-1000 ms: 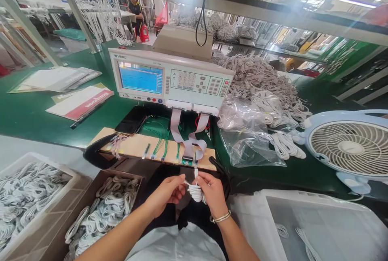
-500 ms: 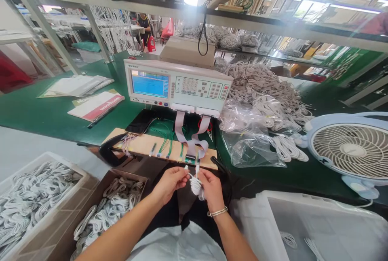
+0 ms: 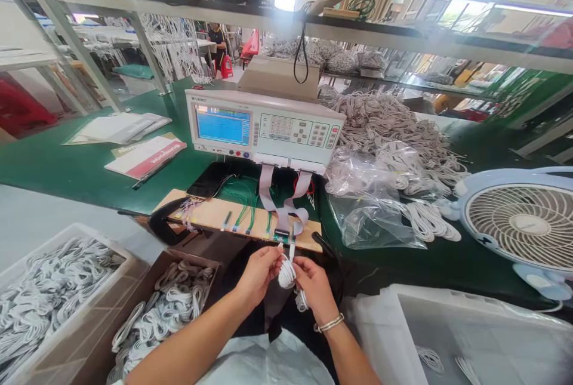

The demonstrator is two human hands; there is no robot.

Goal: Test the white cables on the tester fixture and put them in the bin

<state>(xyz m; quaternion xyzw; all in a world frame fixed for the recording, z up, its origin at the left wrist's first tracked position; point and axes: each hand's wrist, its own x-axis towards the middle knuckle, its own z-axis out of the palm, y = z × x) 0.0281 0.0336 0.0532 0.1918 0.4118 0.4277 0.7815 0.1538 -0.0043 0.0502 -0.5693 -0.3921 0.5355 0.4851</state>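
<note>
A coiled white cable (image 3: 287,273) hangs between my two hands, below the front edge of the wooden board (image 3: 212,216). My left hand (image 3: 260,271) pinches one white connector end of it, close to the small green circuit board (image 3: 281,239). On the other side, my right hand (image 3: 312,280) is closed with thumb and fingers on the cable's other end, next to a white plug that points up at the board's edge. Whether either plug sits in a socket I cannot tell. Part of the coil dangles under my right hand.
Behind the board stands a tester (image 3: 264,128) with a blue screen, wired by grey ribbon cables (image 3: 267,188). Coiled cables fill a white bin (image 3: 76,231) and a cardboard box (image 3: 168,259) at left. A fan (image 3: 523,224), a plastic bag (image 3: 371,218) and a translucent bin (image 3: 483,301) are right.
My left hand has moved slightly right and up, nearer the circuit board. The coil has swung a little, and part of it now hangs lower under my right hand. The view has shifted slightly.
</note>
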